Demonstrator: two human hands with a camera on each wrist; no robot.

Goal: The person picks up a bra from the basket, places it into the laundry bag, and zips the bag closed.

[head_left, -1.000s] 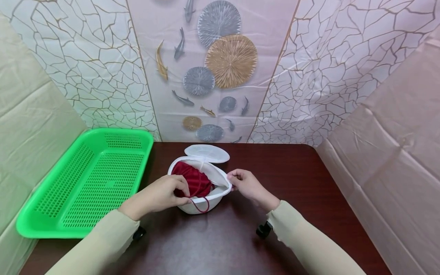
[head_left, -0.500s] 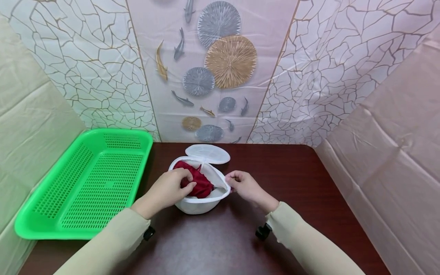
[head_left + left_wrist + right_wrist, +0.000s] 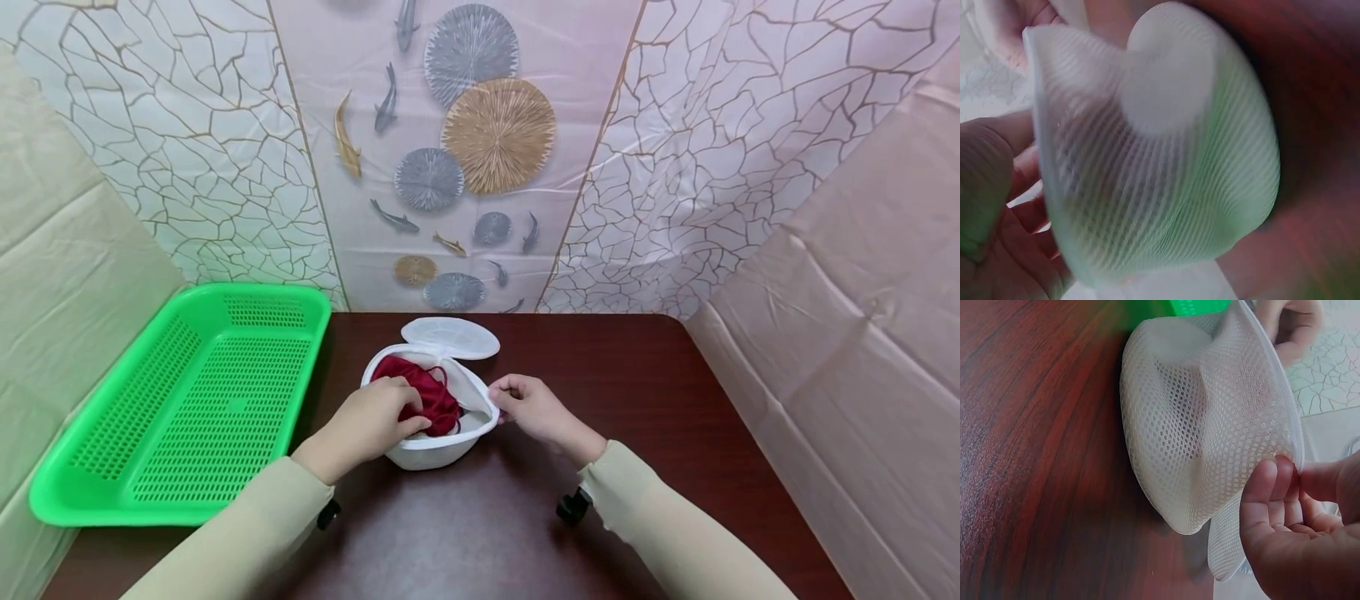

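A white mesh laundry bag (image 3: 433, 455) stands on the dark wooden table with its round lid (image 3: 453, 337) folded back. Inside lies a red garment (image 3: 431, 400) with thin straps, bunched toward the left side. My left hand (image 3: 369, 422) reaches over the bag's left rim, fingers bent loosely against the garment and thumb apart from them. Part of the garment is hidden under this hand. My right hand (image 3: 534, 411) pinches the rim at the bag's right corner between thumb and fingers. In the right wrist view, the mesh wall (image 3: 1210, 419) bulges beside these fingers.
A green perforated plastic basket (image 3: 234, 406) stands at the left, along the side wall. Patterned sheeting (image 3: 472, 142) closes off the back of the table (image 3: 600, 358), and plain beige sheeting (image 3: 847, 333) hangs at the right.
The red strap that hung over the bag's front rim is now inside with the garment. My left hand has shifted right and deeper over the garment. The right hand keeps its pinch.
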